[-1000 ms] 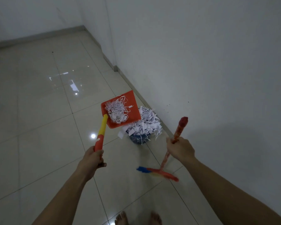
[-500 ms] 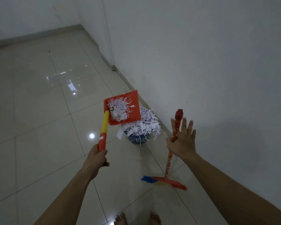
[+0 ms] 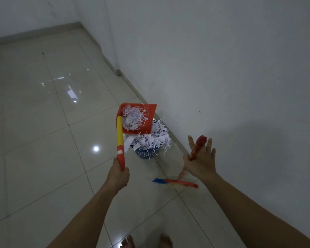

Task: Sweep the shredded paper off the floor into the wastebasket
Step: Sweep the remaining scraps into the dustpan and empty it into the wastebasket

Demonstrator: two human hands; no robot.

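- My right hand, at 3 o'clock, has straight, spread fingers; the thin red broom leans on its palm.
- My left hand grips the red plastic dustpan's handle.
- At 12 o'clock, the white shredded paper sits over the overfull little blue basket.
- Next I think I tip slowly, or it spills.
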